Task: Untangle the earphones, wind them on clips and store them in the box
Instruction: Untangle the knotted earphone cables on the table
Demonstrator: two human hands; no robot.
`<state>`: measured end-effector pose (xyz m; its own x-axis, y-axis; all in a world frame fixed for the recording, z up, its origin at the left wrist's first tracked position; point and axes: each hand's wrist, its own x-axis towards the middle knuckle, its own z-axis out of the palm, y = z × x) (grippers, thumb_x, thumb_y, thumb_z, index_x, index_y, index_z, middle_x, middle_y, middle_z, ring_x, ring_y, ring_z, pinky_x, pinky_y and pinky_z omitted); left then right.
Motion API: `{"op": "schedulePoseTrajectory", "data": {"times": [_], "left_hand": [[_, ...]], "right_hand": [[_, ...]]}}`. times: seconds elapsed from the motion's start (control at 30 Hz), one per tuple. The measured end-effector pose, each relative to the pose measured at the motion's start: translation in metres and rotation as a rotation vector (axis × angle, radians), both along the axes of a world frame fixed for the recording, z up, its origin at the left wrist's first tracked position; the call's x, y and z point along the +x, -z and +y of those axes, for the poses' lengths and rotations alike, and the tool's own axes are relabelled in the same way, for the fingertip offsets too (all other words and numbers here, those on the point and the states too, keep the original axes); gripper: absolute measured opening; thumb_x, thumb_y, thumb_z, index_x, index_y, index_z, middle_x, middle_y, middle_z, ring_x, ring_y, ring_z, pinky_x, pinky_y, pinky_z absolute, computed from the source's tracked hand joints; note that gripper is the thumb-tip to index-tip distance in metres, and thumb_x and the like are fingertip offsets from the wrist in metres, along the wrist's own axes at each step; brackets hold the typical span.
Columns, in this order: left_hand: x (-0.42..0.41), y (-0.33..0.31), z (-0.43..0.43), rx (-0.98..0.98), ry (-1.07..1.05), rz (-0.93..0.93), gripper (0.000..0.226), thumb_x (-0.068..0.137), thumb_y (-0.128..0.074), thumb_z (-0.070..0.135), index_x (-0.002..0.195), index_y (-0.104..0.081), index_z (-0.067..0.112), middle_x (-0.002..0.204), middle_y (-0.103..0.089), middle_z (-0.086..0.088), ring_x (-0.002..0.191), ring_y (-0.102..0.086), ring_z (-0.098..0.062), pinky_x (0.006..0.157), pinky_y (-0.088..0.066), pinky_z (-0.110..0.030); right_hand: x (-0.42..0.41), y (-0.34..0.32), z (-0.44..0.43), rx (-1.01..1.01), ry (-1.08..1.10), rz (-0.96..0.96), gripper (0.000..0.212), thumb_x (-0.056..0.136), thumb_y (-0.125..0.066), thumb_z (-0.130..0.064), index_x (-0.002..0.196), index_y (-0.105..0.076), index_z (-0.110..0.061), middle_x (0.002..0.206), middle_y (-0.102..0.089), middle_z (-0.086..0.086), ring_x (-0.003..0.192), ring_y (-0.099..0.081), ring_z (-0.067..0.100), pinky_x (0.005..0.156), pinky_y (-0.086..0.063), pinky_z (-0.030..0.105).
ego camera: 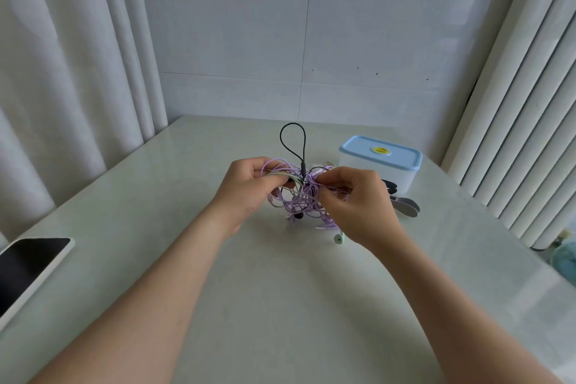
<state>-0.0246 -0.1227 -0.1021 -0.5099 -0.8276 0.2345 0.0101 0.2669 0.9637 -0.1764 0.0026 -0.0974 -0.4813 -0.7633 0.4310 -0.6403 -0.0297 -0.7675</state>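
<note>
Reaching forward above the table (pixel 156 196), the left hand (pixel 246 187) and right hand (pixel 358 206) are both pinching the tangled earphones (pixel 299 196).

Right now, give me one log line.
step: untangling | left hand: grips earphone tangle | right hand: pinches it | box: lid on | clips: unused

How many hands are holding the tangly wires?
2. The left hand grips the left side of the earphone tangle; the right hand pinches its right side. No other hands are in view.

bright, even daylight | soft shadows | wide-angle edge bending | mild blur
</note>
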Motion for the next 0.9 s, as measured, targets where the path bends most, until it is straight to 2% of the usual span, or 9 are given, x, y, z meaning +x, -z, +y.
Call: {"op": "schedulePoseTrajectory", "data": {"times": [0.13, 0.2, 0.27, 0.37, 0.5, 0.67, 0.73, 0.8, 0.9], "left_hand": [[0.0005, 0.0026, -0.0031, 0.01, 0.008, -0.003, 0.015, 0.093, -0.071, 0.005, 0.097, -0.08, 0.016, 0.08, -0.075, 0.004, 0.066, -0.062, -0.006, 0.061, -0.044, -0.017], [0.0011, 0.004, -0.0052, 0.02, 0.022, 0.007, 0.014, 0.093, -0.073, 0.006, 0.099, -0.08, 0.016, 0.083, -0.075, 0.001, 0.074, -0.066, -0.013, 0.066, -0.047, -0.023], [0.0011, 0.0031, -0.0047, 0.026, 0.035, 0.008, 0.013, 0.093, -0.073, 0.007, 0.102, -0.079, 0.015, 0.081, -0.075, 0.001, 0.072, -0.065, -0.014, 0.063, -0.047, -0.021], [-0.0002, -0.0009, -0.001, 0.021, 0.009, 0.01, 0.011, 0.092, -0.073, 0.005, 0.102, -0.077, 0.008, 0.079, -0.071, 0.0, 0.059, -0.057, -0.005, 0.054, -0.04, -0.012], [0.0001, -0.0033, 0.0001, 0.025, -0.058, 0.023, 0.004, 0.092, -0.072, 0.005, 0.094, -0.076, 0.003, 0.071, -0.066, -0.002, 0.054, -0.055, -0.002, 0.049, -0.037, -0.009], [-0.0012, -0.0029, -0.001, 0.051, -0.086, -0.042, 0.012, 0.09, -0.067, 0.007, 0.078, -0.067, 0.01, 0.06, -0.057, 0.004, 0.052, -0.048, -0.009, 0.049, -0.037, -0.016], [-0.0009, -0.0039, 0.0001, 0.079, -0.07, -0.062, 0.011, 0.083, -0.067, 0.014, 0.083, -0.069, 0.004, 0.061, -0.058, 0.003, 0.055, -0.048, -0.013, 0.054, -0.035, -0.024], [-0.0001, -0.0049, 0.0022, 0.11, -0.025, -0.067, 0.035, 0.073, -0.065, 0.023, 0.096, -0.07, -0.003, 0.066, -0.058, 0.001, 0.055, -0.051, -0.013, 0.058, -0.034, -0.028], [0.0003, -0.0055, 0.0032, 0.135, 0.022, -0.066, 0.036, 0.071, -0.065, 0.023, 0.1, -0.072, 0.002, 0.073, -0.062, 0.0, 0.063, -0.057, -0.017, 0.066, -0.036, -0.034]], "right_hand": [[0.0015, -0.0022, 0.0013, 0.046, -0.032, -0.064, 0.026, 0.089, -0.06, -0.009, 0.093, -0.083, -0.022, 0.076, -0.078, -0.001, 0.077, -0.073, 0.023, 0.075, -0.059, 0.04], [0.0023, -0.0022, 0.0024, 0.039, -0.06, -0.09, 0.027, 0.09, -0.06, -0.01, 0.1, -0.082, -0.022, 0.075, -0.078, -0.001, 0.074, -0.074, 0.025, 0.079, -0.062, 0.046], [0.0032, -0.0018, 0.0039, 0.028, -0.077, -0.083, 0.031, 0.09, -0.061, -0.01, 0.113, -0.078, -0.022, 0.072, -0.077, -0.001, 0.068, -0.073, 0.026, 0.08, -0.061, 0.044], [0.0039, -0.0025, 0.0051, 0.008, -0.083, -0.086, 0.039, 0.094, -0.055, -0.004, 0.123, -0.073, -0.023, 0.07, -0.075, -0.001, 0.062, -0.074, 0.021, 0.077, -0.059, 0.036], [0.0035, -0.0022, 0.0034, -0.042, -0.042, -0.045, 0.039, 0.094, -0.06, -0.009, 0.128, -0.069, -0.026, 0.077, -0.078, -0.006, 0.069, -0.073, 0.023, 0.081, -0.059, 0.036], [0.0047, -0.0023, 0.002, -0.045, -0.012, -0.064, 0.035, 0.088, -0.068, -0.015, 0.121, -0.071, -0.025, 0.084, -0.078, -0.017, 0.07, -0.067, 0.005, 0.08, -0.055, 0.027], [0.0036, -0.0015, 0.0014, -0.041, -0.008, -0.092, 0.023, 0.091, -0.065, -0.017, 0.111, -0.075, -0.024, 0.082, -0.078, -0.014, 0.073, -0.07, 0.005, 0.078, -0.057, 0.029], [0.0017, -0.0015, -0.0004, -0.026, -0.021, -0.146, 0.022, 0.1, -0.055, -0.016, 0.105, -0.075, -0.023, 0.082, -0.079, -0.007, 0.076, -0.074, 0.007, 0.073, -0.057, 0.031], [-0.0012, 0.0009, -0.0006, 0.053, -0.076, -0.161, 0.031, 0.106, -0.047, -0.015, 0.114, -0.072, -0.031, 0.081, -0.079, -0.004, 0.057, -0.061, 0.016, 0.055, -0.046, 0.029]]}}
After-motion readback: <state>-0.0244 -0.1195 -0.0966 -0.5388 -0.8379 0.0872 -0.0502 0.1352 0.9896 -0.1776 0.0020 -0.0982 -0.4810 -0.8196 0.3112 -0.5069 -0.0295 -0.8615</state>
